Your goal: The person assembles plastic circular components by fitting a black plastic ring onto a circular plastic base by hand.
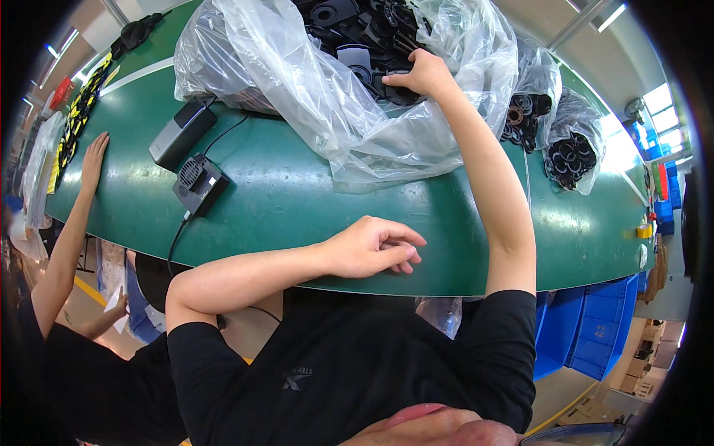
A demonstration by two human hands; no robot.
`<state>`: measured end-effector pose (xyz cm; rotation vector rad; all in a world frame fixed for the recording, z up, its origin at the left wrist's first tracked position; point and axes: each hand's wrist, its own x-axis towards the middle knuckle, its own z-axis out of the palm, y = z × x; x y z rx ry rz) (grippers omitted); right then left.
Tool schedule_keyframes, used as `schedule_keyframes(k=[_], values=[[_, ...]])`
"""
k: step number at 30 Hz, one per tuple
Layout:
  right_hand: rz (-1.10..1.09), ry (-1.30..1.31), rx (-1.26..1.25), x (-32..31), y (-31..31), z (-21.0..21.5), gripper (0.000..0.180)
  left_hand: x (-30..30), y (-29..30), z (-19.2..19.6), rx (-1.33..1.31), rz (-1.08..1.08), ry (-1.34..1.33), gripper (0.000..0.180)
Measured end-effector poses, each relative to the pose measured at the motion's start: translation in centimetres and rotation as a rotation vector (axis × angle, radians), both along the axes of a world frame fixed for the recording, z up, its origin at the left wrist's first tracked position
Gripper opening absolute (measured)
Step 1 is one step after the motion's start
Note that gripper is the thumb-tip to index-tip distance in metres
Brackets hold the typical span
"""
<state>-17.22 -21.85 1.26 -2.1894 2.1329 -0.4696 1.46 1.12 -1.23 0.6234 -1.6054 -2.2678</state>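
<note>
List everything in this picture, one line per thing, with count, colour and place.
Table: one, green, across the middle.
Large plastic bag: one, clear, top centre, open, holding black plastic parts.
Smaller bags: two or more, clear, at the right, holding black rings.
Power adapter: one, black and grey, left of the large bag.
Small fan-like device: one, black, near the front edge, cabled.
Bins: several, blue, under the table at the right.
Co-worker's hand: one, flat on the table's left end.
Left hand: curled, resting on the table edge, holding nothing visible.
Right hand: inside the large bag, on a black part.
</note>
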Motion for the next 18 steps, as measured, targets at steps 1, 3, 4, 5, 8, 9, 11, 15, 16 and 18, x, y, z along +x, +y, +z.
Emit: schedule_keyframes(k=[1,3,4,5,8,9,11,15,16,18], values=[[0.029,-0.049,0.006,-0.4,-0.1,0.2,0.067,0.1,0.0,0.0,0.002,0.001,0.004,0.031],[0.079,-0.154,0.019,-1.0,0.3,1.5,0.055,0.0,0.1,0.1,0.027,0.005,0.012,0.032],[0.078,-0.150,0.019,-1.4,0.6,1.9,0.055,0.0,0.1,0.0,0.026,0.004,0.017,0.032],[0.088,-0.340,-0.003,-2.1,1.0,2.1,0.050,-0.1,0.1,-0.1,0.013,0.027,0.022,0.032],[0.113,-0.758,-0.067,-3.8,2.0,2.5,0.036,-0.5,-0.1,-0.2,-0.013,0.060,0.051,0.033],[0.081,-0.899,-0.075,-3.1,4.2,4.4,0.035,-0.4,-0.1,-0.1,-0.024,0.086,0.072,0.035],[0.039,-1.036,-0.086,-2.8,8.0,6.2,0.035,-0.2,-0.2,0.1,-0.012,0.164,0.093,0.037],[0.231,-1.348,-0.106,-3.5,15.0,6.9,0.038,-0.2,-0.7,0.3,0.101,0.306,0.163,0.044],[0.270,-1.363,-0.108,-3.6,16.9,6.7,0.037,-0.3,-0.6,0.5,0.119,0.339,0.191,0.045],[0.247,-1.225,-0.128,-3.3,21.1,6.2,0.033,-0.3,-0.7,0.8,0.117,0.318,0.182,0.043]])
